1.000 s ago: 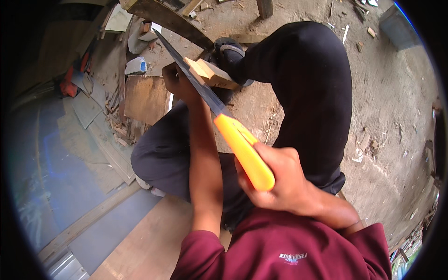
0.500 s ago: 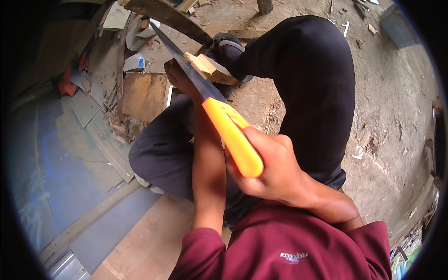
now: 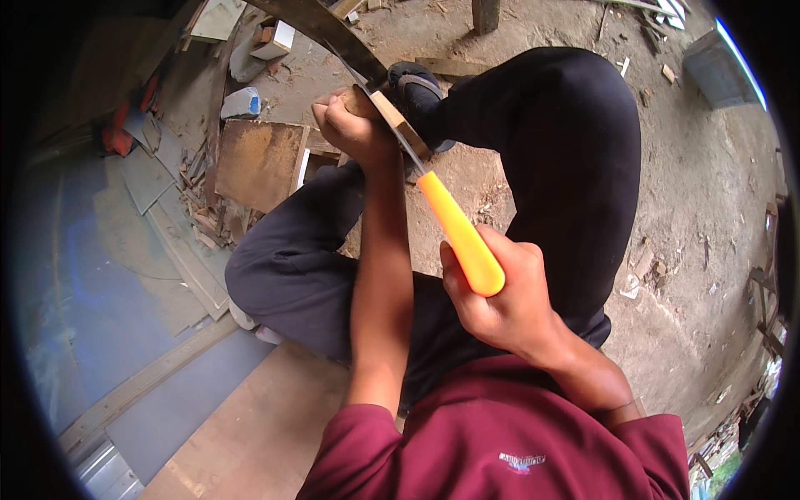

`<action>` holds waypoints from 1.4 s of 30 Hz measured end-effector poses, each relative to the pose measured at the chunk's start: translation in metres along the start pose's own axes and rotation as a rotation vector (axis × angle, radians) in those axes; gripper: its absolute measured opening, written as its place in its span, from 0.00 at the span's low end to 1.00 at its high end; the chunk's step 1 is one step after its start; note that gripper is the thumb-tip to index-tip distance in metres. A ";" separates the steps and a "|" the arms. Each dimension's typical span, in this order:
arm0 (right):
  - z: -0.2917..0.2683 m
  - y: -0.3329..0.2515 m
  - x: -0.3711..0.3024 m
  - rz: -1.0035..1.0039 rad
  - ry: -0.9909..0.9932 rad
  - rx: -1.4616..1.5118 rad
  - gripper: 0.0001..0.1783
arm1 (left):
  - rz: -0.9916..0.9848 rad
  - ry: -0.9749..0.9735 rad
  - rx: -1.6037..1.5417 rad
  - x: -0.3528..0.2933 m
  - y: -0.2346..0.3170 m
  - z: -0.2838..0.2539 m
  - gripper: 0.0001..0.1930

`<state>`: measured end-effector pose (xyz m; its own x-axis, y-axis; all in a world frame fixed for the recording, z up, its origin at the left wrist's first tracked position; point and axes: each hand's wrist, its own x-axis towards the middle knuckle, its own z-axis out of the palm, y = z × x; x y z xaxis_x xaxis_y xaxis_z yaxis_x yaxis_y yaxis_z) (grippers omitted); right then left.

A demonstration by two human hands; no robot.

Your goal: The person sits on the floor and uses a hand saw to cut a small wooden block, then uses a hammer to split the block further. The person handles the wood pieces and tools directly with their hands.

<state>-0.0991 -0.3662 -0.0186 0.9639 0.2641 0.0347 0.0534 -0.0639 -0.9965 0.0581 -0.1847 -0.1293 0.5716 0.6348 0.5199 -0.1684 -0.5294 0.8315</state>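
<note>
My right hand [image 3: 512, 292] is closed round the orange handle of a hand saw [image 3: 461, 236]. Its thin blade points away from me to the upper left and appears nearly edge-on. A light wooden block [image 3: 402, 127] lies along the blade's right side, by my foot in a dark sandal [image 3: 419, 100]. On the other side of the blade, my left hand [image 3: 354, 133] is closed on wood, its fingers curled over a brown end. The blade hides where the two wooden parts join, and the depth of any cut cannot be made out.
A square brown board [image 3: 260, 165] and scattered wood scraps [image 3: 212, 221] lie to the left. A dark beam [image 3: 329, 33] crosses beyond the saw tip. My bent legs in dark trousers [image 3: 575, 167] flank the work. A grey box-like object [image 3: 723, 67] stands far right.
The saw has turned from showing its blade's flat side to nearly edge-on, and its handle has shifted right. My left hand, mostly behind the blade before, now shows clearly on the wood.
</note>
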 end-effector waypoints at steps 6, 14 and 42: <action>-0.018 0.005 -0.004 -0.163 0.059 -0.040 0.07 | -0.167 0.052 -0.175 0.016 -0.028 -0.010 0.13; -0.025 0.010 0.011 -0.193 0.167 -0.120 0.04 | -0.250 -0.196 -0.270 0.009 0.021 -0.027 0.11; -0.173 0.201 0.094 -0.191 0.707 -0.669 0.33 | -0.187 -0.171 -0.352 0.010 -0.006 -0.035 0.21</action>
<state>0.0469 -0.5203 -0.2024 0.8459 -0.2949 0.4443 0.1503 -0.6675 -0.7293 0.0373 -0.1556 -0.1219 0.7379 0.5836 0.3388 -0.2962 -0.1710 0.9397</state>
